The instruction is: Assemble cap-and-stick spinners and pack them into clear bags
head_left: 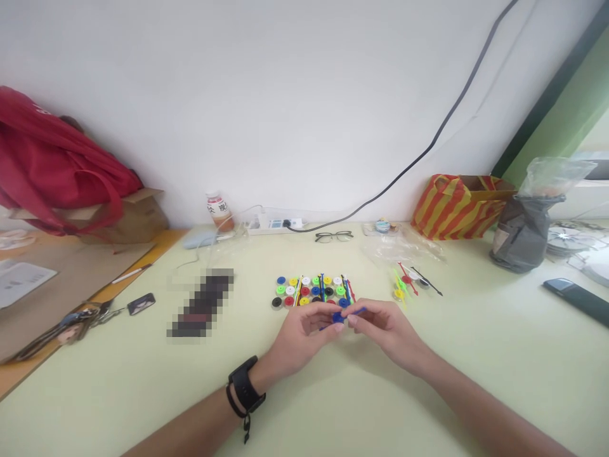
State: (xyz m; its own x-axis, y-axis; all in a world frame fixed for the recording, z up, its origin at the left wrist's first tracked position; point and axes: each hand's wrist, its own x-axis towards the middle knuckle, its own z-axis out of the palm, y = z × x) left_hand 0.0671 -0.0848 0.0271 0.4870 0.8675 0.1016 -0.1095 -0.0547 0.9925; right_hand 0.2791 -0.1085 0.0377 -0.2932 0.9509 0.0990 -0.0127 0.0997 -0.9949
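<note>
The blue piece [338, 317] lies between the left hand [299, 334] and right hand [389, 331], both pinching it.

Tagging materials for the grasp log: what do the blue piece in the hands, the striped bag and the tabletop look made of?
Blue piece: likely plastic, from its even, saturated colour; finish too small to judge.
Striped bag: probably thin plastic sheet, slightly glossy, given creased sides.
Tabletop: perhaps laminate; smooth, matte pale green, no grain visible.
</note>
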